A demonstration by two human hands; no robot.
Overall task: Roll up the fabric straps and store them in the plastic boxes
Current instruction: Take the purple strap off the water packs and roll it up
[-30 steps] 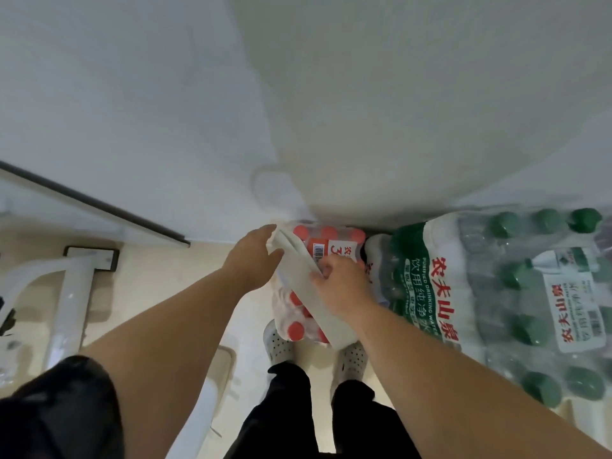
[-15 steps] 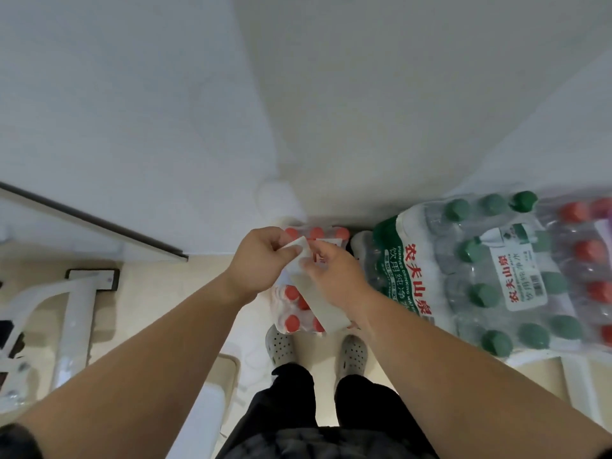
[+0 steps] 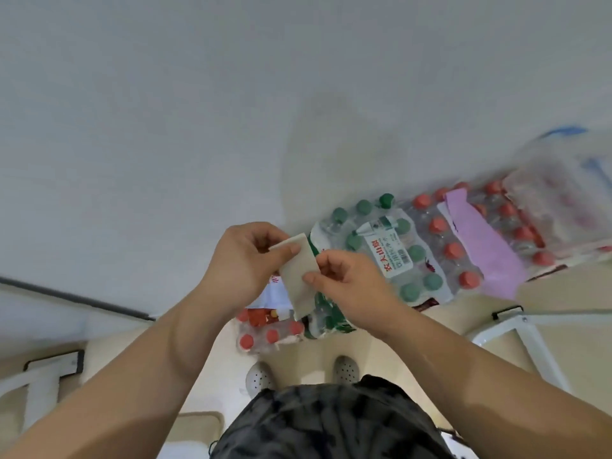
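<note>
Single head cam, wide-angle, looks steeply down past chest, close on both hands point(image 3: 298, 270), floor below

The left hand point(image 3: 240, 263) covers an upper corner of the fabric strap point(image 3: 299, 276). The right hand point(image 3: 347, 286) hides part of the strap's right edge and the near end of the green-capped bottle pack point(image 3: 412, 253). The clear bag point(image 3: 563, 193) at far right is blurred and cut off by the edge. The pack's small label print is unreadable.
</note>
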